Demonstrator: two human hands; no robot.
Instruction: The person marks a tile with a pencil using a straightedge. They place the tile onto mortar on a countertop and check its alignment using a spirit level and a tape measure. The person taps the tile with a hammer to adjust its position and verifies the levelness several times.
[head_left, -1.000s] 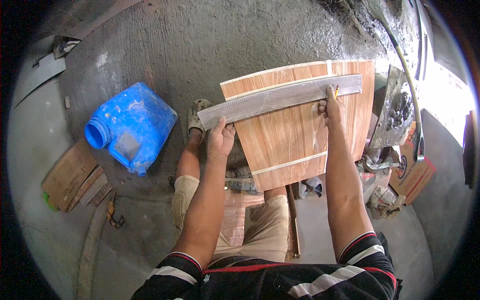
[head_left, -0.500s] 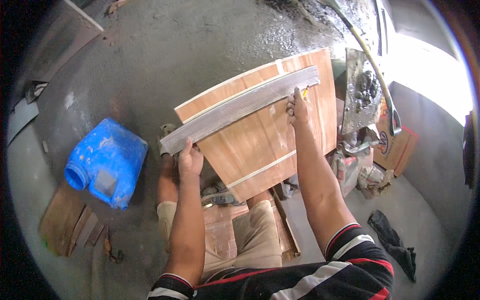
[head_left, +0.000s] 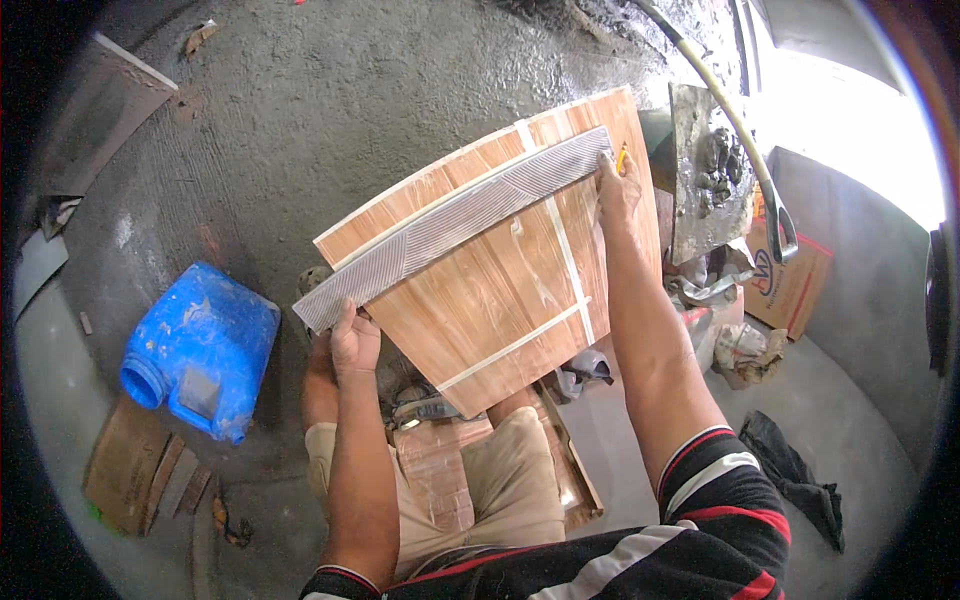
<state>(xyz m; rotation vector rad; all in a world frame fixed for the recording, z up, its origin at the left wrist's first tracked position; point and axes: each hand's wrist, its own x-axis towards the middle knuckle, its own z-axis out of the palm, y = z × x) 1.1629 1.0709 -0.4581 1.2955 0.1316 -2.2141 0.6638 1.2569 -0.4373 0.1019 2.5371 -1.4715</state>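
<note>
Your left hand [head_left: 355, 342] is clamped on the near end of the grey strip [head_left: 455, 230], thumb on top. Blue jug [head_left: 205, 345] sits off left of that grip. From there the strip slants over the wood-look board [head_left: 470, 300] up to your right hand [head_left: 619, 190]: thumb at the far end, fingers pinching a yellow pencil [head_left: 622, 157]. There's a shovel handle [head_left: 737, 115] right of that grip.
</note>
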